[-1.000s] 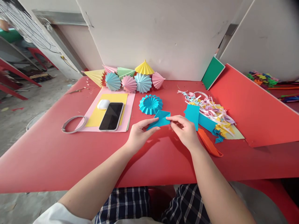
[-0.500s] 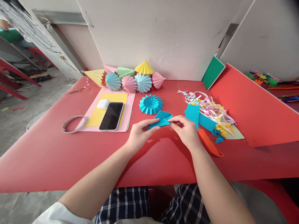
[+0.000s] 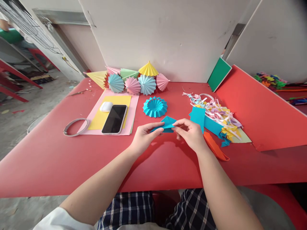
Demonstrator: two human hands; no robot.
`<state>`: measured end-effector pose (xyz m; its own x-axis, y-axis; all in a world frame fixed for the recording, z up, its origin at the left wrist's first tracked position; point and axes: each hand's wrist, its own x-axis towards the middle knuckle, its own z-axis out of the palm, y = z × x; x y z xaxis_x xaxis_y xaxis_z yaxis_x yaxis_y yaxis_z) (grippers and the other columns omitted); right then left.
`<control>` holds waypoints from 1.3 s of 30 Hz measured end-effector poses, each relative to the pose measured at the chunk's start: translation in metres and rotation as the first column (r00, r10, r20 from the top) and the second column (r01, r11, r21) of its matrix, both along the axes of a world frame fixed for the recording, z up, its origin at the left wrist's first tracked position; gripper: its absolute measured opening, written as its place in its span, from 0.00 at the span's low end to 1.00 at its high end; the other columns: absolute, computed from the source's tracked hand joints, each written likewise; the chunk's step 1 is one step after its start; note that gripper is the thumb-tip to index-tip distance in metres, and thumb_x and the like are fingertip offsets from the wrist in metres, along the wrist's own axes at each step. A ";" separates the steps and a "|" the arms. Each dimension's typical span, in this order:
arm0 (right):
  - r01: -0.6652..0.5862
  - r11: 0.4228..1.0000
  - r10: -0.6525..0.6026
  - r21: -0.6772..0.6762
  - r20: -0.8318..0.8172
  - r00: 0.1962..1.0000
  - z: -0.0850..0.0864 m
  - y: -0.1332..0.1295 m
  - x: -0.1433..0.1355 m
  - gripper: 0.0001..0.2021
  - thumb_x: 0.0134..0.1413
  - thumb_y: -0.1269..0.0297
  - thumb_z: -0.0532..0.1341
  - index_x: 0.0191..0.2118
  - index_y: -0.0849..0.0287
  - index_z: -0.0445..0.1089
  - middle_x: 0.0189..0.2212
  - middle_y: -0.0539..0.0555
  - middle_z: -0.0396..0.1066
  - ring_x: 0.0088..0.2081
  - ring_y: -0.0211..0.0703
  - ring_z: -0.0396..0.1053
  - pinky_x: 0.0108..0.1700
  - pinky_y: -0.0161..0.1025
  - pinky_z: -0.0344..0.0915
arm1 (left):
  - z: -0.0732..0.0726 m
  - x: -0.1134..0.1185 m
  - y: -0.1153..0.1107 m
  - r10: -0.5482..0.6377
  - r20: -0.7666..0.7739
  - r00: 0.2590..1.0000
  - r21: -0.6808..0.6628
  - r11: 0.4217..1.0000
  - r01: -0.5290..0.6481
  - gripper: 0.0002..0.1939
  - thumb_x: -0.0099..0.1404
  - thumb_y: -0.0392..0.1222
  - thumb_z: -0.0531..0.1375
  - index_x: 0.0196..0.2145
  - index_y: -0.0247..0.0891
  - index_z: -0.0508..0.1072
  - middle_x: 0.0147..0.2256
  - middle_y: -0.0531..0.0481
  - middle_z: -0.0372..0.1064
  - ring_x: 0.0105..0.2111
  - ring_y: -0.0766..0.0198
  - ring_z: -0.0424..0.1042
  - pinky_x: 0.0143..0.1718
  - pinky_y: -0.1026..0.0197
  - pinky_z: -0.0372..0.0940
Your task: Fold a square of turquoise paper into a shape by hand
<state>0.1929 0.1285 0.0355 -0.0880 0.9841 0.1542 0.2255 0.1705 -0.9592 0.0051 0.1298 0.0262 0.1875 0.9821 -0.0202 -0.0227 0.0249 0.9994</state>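
Note:
Both hands pinch a small folded piece of blue paper [image 3: 168,124] above the red table [image 3: 96,166]. My left hand [image 3: 144,136] grips its left end between thumb and fingers. My right hand [image 3: 190,132] holds the right end the same way, fingertips partly behind the paper. Just beyond them a pleated blue paper rosette [image 3: 155,107] lies on the table. Right of my right hand are flat blue paper pieces [image 3: 197,117] and an orange-red serrated plastic tool [image 3: 214,147].
Several pleated paper umbrellas [image 3: 147,85] stand along the wall. At left, a phone [image 3: 115,119] and a white case [image 3: 106,107] rest on coloured paper sheets [image 3: 93,123], beside a roll of tape [image 3: 75,127]. Shredded paper scraps [image 3: 216,111] are heaped at right, near a red board [image 3: 266,118].
The folded blue paper has tilted and its top flap now stands as one peak between the hands. My right fingers have shifted slightly under it.

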 end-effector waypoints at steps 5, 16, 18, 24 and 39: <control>0.001 0.999 -0.003 -0.044 -0.031 1.000 0.000 -0.001 0.000 0.08 0.48 0.58 0.63 0.33 0.57 0.70 0.24 0.47 0.70 0.19 0.33 0.67 0.20 0.31 0.65 | 0.004 0.002 -0.001 0.014 0.032 0.999 -0.027 1.000 -0.013 0.17 0.56 0.47 0.63 0.42 0.36 0.75 0.40 0.46 0.75 0.38 0.60 0.74 0.40 0.60 0.70; -0.045 0.998 0.039 0.054 0.106 0.994 -0.003 0.001 0.000 0.05 0.53 0.60 0.60 0.33 0.55 0.67 0.26 0.46 0.68 0.19 0.29 0.61 0.22 0.30 0.61 | 0.004 0.002 0.000 0.026 0.075 0.997 -0.078 0.997 -0.020 0.18 0.56 0.48 0.63 0.42 0.37 0.75 0.40 0.47 0.75 0.39 0.59 0.74 0.42 0.58 0.69; -0.040 0.996 0.030 0.075 0.125 0.992 -0.004 0.001 0.001 0.05 0.53 0.60 0.59 0.33 0.55 0.67 0.27 0.47 0.68 0.19 0.30 0.61 0.23 0.30 0.60 | 0.004 0.002 0.000 0.022 0.052 0.998 -0.065 0.998 -0.019 0.18 0.56 0.49 0.63 0.42 0.38 0.75 0.41 0.47 0.75 0.38 0.59 0.74 0.42 0.58 0.69; -0.038 0.998 0.029 0.056 0.149 0.988 -0.004 0.000 0.002 0.07 0.54 0.58 0.58 0.34 0.55 0.68 0.25 0.48 0.67 0.18 0.31 0.60 0.22 0.32 0.60 | 0.002 -0.001 0.002 0.007 -0.066 0.998 -0.028 1.000 -0.009 0.17 0.55 0.50 0.63 0.39 0.37 0.76 0.37 0.46 0.76 0.36 0.59 0.74 0.41 0.56 0.69; -0.119 0.992 0.122 -0.048 0.076 0.990 -0.002 0.000 0.002 0.09 0.54 0.59 0.57 0.37 0.56 0.70 0.23 0.47 0.69 0.19 0.32 0.64 0.25 0.32 0.64 | 0.003 0.001 0.001 -0.033 0.005 0.999 -0.057 0.998 0.033 0.16 0.56 0.48 0.63 0.39 0.37 0.77 0.37 0.46 0.76 0.39 0.58 0.74 0.41 0.57 0.69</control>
<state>0.1953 0.1290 0.0335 -0.2166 0.9712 0.0993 0.2808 0.1594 -0.9464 0.0062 0.1312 0.0289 0.2197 0.9727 -0.0753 -0.0247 0.0827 0.9963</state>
